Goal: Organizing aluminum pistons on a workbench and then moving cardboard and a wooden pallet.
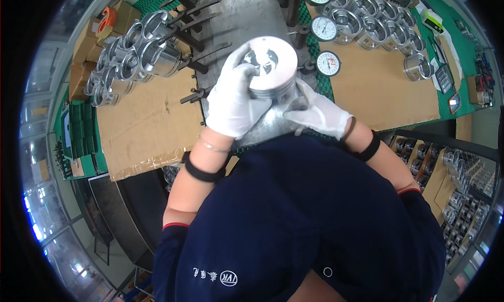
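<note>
A shiny metal engine piston [275, 73] is held up over the steel plate [239, 21], its bowl-shaped crown turned toward me. My left hand [233, 94], in a white glove, grips it from the left, with the thumb and fingers against the crown and the side. From the lower right my gloved right hand [317, 110] reaches to the piston's skirt, fingers bent against it. Part of the right fingertips is hidden behind the piston.
Several pistons [157, 58] stand on cardboard at the left, and more pistons [374, 32] at the right. Three dial gauges [328, 64] line the plate's right side. Dark metal clamps [197, 66] stick out along its left. A calculator [443, 79] and phone [454, 103] lie far right.
</note>
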`<action>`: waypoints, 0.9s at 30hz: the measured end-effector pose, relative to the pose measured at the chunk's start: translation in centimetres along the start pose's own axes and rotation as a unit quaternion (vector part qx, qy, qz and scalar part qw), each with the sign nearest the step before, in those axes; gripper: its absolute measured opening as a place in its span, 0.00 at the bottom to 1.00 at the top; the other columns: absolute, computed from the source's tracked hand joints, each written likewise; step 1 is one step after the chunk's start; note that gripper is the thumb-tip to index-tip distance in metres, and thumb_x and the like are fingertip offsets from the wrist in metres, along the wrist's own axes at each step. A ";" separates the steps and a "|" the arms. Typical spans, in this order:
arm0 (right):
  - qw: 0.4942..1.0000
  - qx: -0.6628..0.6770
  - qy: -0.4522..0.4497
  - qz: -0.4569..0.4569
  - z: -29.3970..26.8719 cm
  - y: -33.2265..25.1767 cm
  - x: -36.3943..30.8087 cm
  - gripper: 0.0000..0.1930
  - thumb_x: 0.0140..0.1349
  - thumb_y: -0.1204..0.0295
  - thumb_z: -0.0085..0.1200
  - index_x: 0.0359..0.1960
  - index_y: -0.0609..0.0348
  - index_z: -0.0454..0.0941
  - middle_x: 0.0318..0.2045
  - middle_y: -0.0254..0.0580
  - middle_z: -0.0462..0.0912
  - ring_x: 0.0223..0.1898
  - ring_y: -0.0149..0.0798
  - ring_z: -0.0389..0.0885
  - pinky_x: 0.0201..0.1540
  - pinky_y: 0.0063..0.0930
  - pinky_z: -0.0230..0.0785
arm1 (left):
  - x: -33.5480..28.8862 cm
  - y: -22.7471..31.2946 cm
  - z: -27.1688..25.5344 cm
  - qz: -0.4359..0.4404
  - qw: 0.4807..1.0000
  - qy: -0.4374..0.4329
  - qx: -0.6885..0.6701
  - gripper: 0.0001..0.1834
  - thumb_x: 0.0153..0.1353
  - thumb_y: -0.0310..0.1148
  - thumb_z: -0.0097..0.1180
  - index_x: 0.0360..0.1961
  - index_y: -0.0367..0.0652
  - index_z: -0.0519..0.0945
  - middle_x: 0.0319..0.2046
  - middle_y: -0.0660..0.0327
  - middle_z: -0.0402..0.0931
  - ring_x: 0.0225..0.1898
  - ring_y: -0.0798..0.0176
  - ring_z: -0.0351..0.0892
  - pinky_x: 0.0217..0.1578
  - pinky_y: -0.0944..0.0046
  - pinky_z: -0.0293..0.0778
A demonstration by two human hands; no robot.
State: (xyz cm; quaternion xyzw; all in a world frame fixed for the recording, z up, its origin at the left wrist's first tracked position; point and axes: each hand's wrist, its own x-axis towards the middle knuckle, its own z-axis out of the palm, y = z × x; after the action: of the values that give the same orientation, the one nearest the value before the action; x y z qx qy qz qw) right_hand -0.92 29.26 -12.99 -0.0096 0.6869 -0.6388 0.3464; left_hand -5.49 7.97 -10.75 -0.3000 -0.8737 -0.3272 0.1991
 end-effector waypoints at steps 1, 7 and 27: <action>0.997 -0.062 0.008 -0.035 -0.4 -0.4 -0.7 0.48 0.59 0.65 0.62 0.72 0.64 0.39 0.40 0.51 0.83 0.41 0.41 0.84 0.47 0.31 0.75 | -0.2 -0.1 -0.2 -0.053 0.997 -0.003 -0.064 0.29 0.38 0.24 0.68 0.43 0.42 0.69 0.50 0.48 0.75 0.44 0.53 0.79 0.44 0.61 0.77; 0.939 0.023 0.197 -0.282 -2.3 -1.2 -5.8 0.30 0.66 0.61 0.53 0.65 0.67 0.63 0.58 0.49 0.74 0.56 0.38 0.76 0.57 0.31 0.69 | 2.2 6.0 -3.5 -0.231 0.906 -0.187 -0.302 0.31 0.57 0.31 0.61 0.60 0.34 0.65 0.36 0.58 0.79 0.37 0.70 0.79 0.40 0.68 0.76; 0.821 0.137 0.551 0.063 -25.6 16.5 -9.6 0.15 0.68 0.61 0.42 0.25 0.55 0.71 0.14 0.36 0.70 0.10 0.30 0.65 0.11 0.23 0.56 | -0.7 -20.3 -12.5 -0.496 0.835 0.045 0.232 0.54 0.52 0.60 0.62 0.69 0.33 0.56 0.70 0.42 0.51 0.68 0.43 0.59 0.66 0.54 0.60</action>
State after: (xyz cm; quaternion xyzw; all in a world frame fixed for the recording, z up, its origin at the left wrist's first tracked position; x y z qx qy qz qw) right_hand 0.95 58.99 -24.59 0.4347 0.6681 -0.6016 -0.0525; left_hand -16.40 -13.23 -11.50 0.2438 -0.9457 -0.1829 0.1128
